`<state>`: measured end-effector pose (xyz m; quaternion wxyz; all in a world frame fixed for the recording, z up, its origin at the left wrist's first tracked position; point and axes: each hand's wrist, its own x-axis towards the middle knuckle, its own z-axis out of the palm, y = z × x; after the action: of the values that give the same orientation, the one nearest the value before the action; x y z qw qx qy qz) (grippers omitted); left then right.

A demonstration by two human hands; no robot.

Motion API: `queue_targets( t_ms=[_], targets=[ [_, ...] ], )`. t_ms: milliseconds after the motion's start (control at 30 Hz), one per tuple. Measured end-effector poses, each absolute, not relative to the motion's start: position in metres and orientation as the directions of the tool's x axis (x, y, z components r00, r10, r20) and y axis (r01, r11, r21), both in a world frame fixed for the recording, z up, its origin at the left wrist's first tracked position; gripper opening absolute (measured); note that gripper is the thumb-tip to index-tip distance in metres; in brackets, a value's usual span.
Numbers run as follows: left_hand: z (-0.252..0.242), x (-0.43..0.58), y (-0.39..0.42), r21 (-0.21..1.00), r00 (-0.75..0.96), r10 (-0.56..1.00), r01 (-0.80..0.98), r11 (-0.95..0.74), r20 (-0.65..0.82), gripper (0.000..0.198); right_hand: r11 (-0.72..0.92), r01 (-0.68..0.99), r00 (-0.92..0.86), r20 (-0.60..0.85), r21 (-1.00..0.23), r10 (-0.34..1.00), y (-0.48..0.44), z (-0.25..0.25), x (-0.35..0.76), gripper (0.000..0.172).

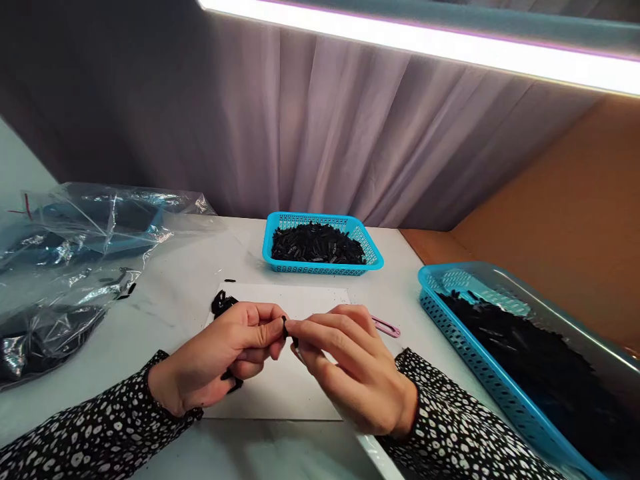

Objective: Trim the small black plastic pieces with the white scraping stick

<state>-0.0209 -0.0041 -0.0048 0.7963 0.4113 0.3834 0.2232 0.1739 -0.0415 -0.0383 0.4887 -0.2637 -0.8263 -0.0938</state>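
My left hand (235, 347) is closed, pinching a small black piece (285, 327) between thumb and forefinger over a white sheet. The fingertips of my right hand (350, 367) meet it from the other side, closed on the same piece. More dark bits (233, 382) show under my left palm; whether the hand holds them I cannot tell. Beyond my left hand a small heap of black pieces (223, 303) lies on the white sheet (280, 393). A pink handle with a slot (386, 327) sticks out behind my right hand; its other end is hidden.
At the back stands a blue basket (324, 269) filled with small black pieces. A larger blue basket (480, 387) of black pieces is on the right, beside a brown panel (560, 187). Clear plastic bags (100, 233) cover the left side. A bright lamp (425, 50) hangs overhead.
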Motion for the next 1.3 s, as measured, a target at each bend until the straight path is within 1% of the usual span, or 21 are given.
queue_targets(
  t_ms=[67,167,200,267,400,567,667,800,867,967,1133,1300],
  targets=[
    [-0.0038,-0.0214,-0.0036,0.837,0.607,0.678,-0.038,0.546,-0.414,0.040,0.826,0.501,-0.254,0.869,-0.258,0.426,-0.0413,-0.0389,0.1735,0.019],
    [-0.0029,-0.0222,-0.0024,0.863,0.595,0.699,-0.016,0.505,-0.398,0.039,0.793,0.358,-0.100,0.824,-0.493,0.557,-0.0392,-0.0396,0.1748,0.019],
    [-0.0028,-0.0223,-0.0023,0.871,0.590,0.706,-0.009,0.492,-0.393,0.039,0.779,0.305,-0.091,0.797,-0.548,0.597,-0.0385,-0.0399,0.1753,0.018],
    [-0.0028,-0.0226,-0.0025,0.883,0.584,0.717,0.002,0.469,-0.382,0.040,0.768,0.237,-0.121,0.767,-0.594,0.630,-0.0375,-0.0410,0.1759,0.015],
    [-0.0019,-0.0233,-0.0034,0.898,0.583,0.724,0.022,0.440,-0.369,0.043,0.806,0.230,-0.220,0.778,-0.545,0.589,-0.0370,-0.0432,0.1756,0.011],
    [0.0000,-0.0244,-0.0030,0.897,0.594,0.711,0.044,0.439,-0.377,0.044,0.833,0.268,-0.267,0.793,-0.484,0.547,-0.0369,-0.0407,0.1765,0.010],
    [-0.0007,-0.0250,-0.0024,0.890,0.607,0.696,0.041,0.454,-0.383,0.042,0.842,0.283,-0.276,0.802,-0.459,0.530,-0.0366,-0.0384,0.1765,0.014],
    [-0.0027,-0.0262,-0.0017,0.883,0.620,0.678,0.051,0.466,-0.394,0.037,0.849,0.271,-0.278,0.808,-0.453,0.519,-0.0366,-0.0375,0.1757,0.013],
    [-0.0031,-0.0270,-0.0017,0.882,0.624,0.673,0.055,0.469,-0.397,0.039,0.852,0.258,-0.272,0.812,-0.455,0.516,-0.0371,-0.0371,0.1755,0.011],
    [-0.0029,-0.0281,-0.0020,0.883,0.632,0.667,0.060,0.465,-0.394,0.042,0.853,0.255,-0.277,0.811,-0.455,0.515,-0.0378,-0.0361,0.1756,0.013],
    [-0.0017,-0.0284,-0.0014,0.885,0.637,0.664,0.065,0.461,-0.393,0.041,0.866,0.272,-0.291,0.822,-0.420,0.490,-0.0377,-0.0352,0.1757,0.012],
    [-0.0013,-0.0282,-0.0005,0.886,0.641,0.660,0.067,0.459,-0.391,0.041,0.854,0.263,-0.279,0.811,-0.450,0.514,-0.0384,-0.0348,0.1760,0.013]
  ],
)
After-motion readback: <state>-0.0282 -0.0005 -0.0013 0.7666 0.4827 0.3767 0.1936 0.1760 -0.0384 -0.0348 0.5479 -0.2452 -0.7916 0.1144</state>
